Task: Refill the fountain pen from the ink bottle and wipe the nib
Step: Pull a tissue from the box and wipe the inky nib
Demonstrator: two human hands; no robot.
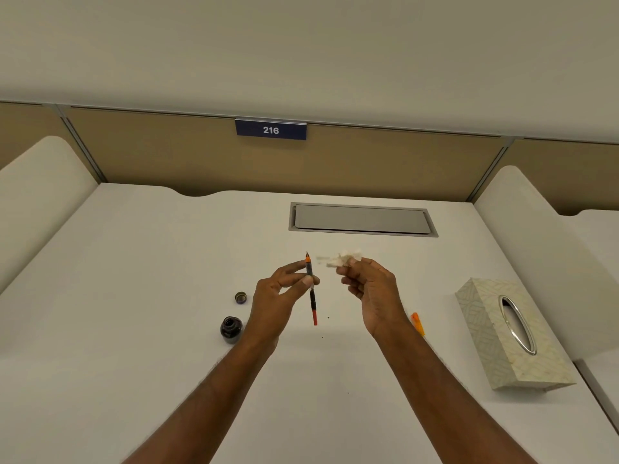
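My left hand (279, 289) pinches the fountain pen's inner section (311, 289) upright above the white desk, dark nib pointing up, red converter end hanging down. My right hand (366, 284) is shut on a crumpled white tissue (345, 259), held just right of the nib and apart from it. The open dark ink bottle (231, 329) stands on the desk left of my left wrist. Its cap (241, 297) lies just behind the bottle. An orange pen part (417, 323) lies on the desk, partly hidden by my right forearm.
A patterned tissue box (509, 333) sits at the right. A grey cable hatch (361, 219) is set into the desk at the back. Beige partition panels with a "216" sign (270, 129) close off the back. A few tiny ink specks (328, 317) dot the desk.
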